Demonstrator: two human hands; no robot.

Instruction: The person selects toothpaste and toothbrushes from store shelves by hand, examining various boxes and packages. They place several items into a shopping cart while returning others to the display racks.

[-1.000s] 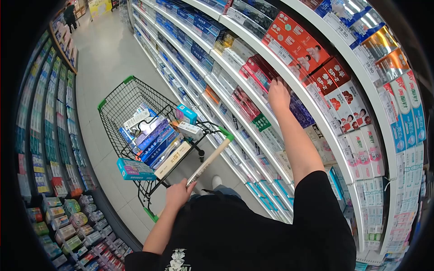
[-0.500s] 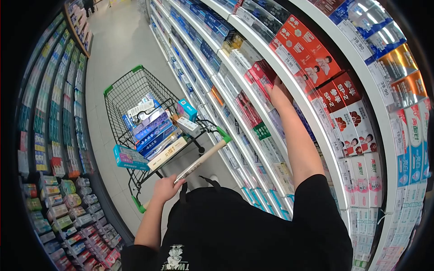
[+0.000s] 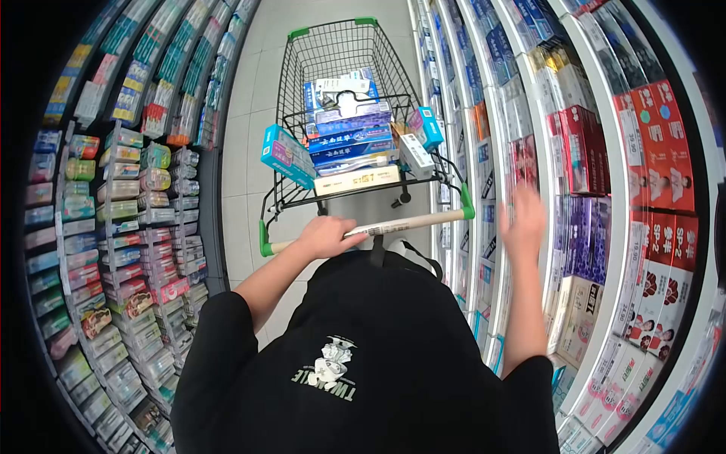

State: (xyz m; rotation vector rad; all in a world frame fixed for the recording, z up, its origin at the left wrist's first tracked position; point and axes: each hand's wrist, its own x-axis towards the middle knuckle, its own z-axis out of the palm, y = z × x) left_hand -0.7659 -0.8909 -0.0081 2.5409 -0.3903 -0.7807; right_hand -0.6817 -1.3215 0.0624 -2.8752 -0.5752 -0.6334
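Black wire shopping cart (image 3: 333, 53) with green corners; cart handle (image 3: 408, 223) beige, green-ended. Inside, dark blue boxes (image 3: 352, 140) and a teal box (image 3: 286, 155). On the right, red boxes (image 3: 658, 144), purple boxes (image 3: 578, 234). Near, black T-shirt (image 3: 393, 318), white print.

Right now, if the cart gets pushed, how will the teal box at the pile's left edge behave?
The teal box looks like stiff, light cardboard. It lies tilted over the cart rim, so a jolt might slide it off. Only the left hand grips the handle, so pushes may veer.
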